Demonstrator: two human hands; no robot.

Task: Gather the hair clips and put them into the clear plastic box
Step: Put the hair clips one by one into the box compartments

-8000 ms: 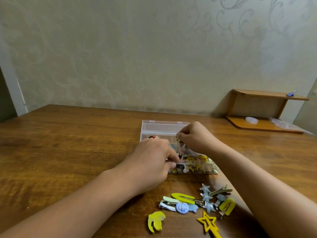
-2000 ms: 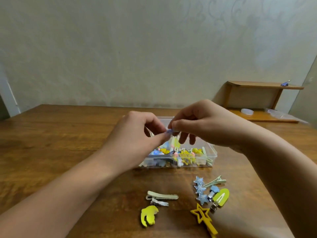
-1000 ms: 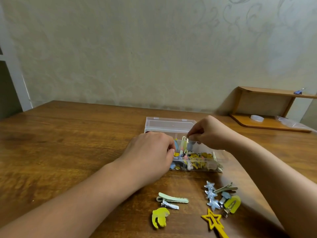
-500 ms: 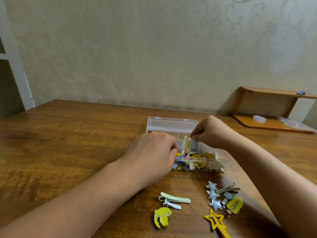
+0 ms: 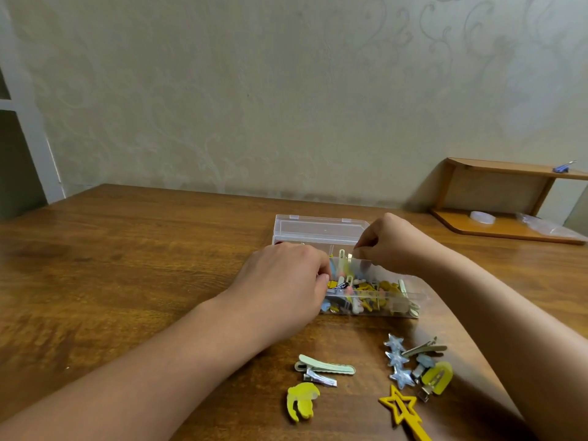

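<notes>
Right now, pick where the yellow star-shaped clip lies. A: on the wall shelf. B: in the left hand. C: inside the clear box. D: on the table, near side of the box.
D: the yellow star-shaped clip lies on the wooden table, nearer the camera than the clear plastic box.

The desk is brown wood with a darker grain. The clear plastic box holds mostly yellow clips with some blue and pink. Near the front edge lie a pale green clip, a yellow banana clip, a yellow star clip and glittery blue star clips. The wall is pale grey-green with faint swirls
</notes>
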